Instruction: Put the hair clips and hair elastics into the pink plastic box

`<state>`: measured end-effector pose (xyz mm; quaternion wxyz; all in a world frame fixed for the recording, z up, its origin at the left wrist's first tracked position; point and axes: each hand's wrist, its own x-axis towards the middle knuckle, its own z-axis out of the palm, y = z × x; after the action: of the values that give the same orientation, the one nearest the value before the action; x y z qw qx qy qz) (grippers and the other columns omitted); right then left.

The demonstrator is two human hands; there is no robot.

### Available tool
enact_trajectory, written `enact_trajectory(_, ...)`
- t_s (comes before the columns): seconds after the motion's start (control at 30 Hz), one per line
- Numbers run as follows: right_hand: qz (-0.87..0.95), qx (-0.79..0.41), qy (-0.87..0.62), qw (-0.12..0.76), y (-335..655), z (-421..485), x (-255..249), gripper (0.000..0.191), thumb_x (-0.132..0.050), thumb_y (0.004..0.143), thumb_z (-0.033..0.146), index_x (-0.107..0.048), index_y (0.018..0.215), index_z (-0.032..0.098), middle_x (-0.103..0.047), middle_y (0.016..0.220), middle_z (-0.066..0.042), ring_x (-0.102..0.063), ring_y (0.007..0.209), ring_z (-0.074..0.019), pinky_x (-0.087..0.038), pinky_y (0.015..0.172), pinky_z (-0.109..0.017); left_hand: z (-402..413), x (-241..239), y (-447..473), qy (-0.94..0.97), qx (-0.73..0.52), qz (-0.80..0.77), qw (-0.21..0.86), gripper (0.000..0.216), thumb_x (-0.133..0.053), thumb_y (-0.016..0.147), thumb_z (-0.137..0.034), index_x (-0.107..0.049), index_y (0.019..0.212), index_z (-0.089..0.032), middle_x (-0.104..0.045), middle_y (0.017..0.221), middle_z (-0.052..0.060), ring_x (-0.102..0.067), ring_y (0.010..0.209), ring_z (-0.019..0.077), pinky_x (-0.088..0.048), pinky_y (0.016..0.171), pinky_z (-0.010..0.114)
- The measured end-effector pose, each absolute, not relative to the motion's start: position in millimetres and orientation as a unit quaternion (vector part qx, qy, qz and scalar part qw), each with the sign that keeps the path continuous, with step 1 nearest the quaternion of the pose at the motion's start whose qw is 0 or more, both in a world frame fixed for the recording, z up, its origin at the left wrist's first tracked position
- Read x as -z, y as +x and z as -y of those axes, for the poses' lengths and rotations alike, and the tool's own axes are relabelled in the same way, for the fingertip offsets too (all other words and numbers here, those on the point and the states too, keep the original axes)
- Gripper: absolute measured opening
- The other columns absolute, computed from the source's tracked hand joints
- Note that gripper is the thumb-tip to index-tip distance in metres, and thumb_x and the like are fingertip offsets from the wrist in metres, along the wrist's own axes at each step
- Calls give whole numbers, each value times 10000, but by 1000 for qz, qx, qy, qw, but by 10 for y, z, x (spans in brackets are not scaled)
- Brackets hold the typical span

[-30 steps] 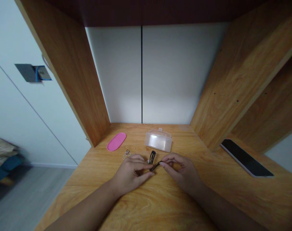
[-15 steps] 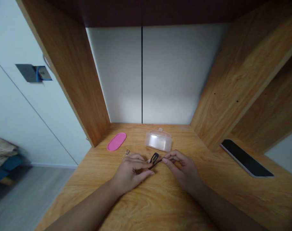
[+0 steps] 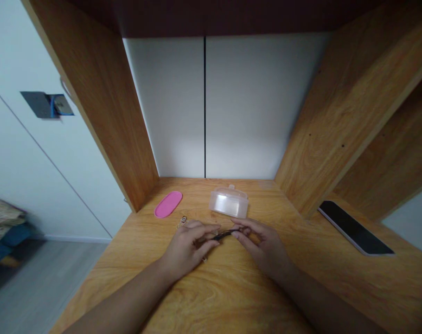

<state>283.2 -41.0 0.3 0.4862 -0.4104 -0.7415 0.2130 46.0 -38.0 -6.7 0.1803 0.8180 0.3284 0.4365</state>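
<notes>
A thin black hair clip (image 3: 225,234) is pinched between both my hands just above the wooden desk (image 3: 232,287). My left hand (image 3: 186,248) curls its fingers on the clip's left end. My right hand (image 3: 263,246) pinches the right end with thumb and forefinger. Just beyond the hands stands a small clear plastic box (image 3: 229,202). A pink oval lid (image 3: 168,204) lies to the left of the box. A tiny striped clip (image 3: 182,221) rests on the desk next to my left hand.
A black phone (image 3: 355,227) lies at the right, partly under a slanted wooden side panel (image 3: 336,120). Another wooden panel (image 3: 106,106) walls in the left. A white back wall closes the niche. Floor drops off past the desk's left edge.
The black clip has turned from pointing up to lying nearly flat between my fingers. My hands have closed in slightly toward each other.
</notes>
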Motion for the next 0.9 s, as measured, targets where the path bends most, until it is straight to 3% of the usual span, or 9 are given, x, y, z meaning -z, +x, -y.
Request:
enact_trajectory(0.2,787,-150,-343,490,2858,396,-56,164,-653,912,132,-762,921,255,-794,902,-30,-752,832,-168,-608,766,-276,414,-27,452,830,-398,-335,202,280,-697,925,-334,-748,1172,-211,-741,962,80,-668,883,199,-512,809,329)
enact_trajectory(0.47,803,-136,-237,530,2870,391,-78,268,-661,895,57,-752,990,291,-803,952,-16,-742,876,-158,-610,785,-281,442,-121,452,859,-360,-285,226,462,-627,950,-405,-622,1368,-208,-714,1215,124,-614,1092,282,-450,946,441)
enact_trajectory(0.7,813,-112,-230,523,2857,399,-71,298,-672,897,77,-755,1050,318,-797,1026,-19,-732,935,-166,-606,820,-295,432,-111,461,853,-386,-274,221,377,-668,927,-295,-673,1299,-236,-749,1083,87,-632,987,237,-446,877,382)
enact_trajectory(0.9,816,-77,-222,528,2845,406,-108,251,-725,871,114,-758,1039,298,-795,1000,-32,-736,877,-170,-604,761,-289,429,-71,460,834,-398,-284,257,330,-803,812,-435,-796,1069,-227,-741,841,66,-628,832,218,-441,768,339)
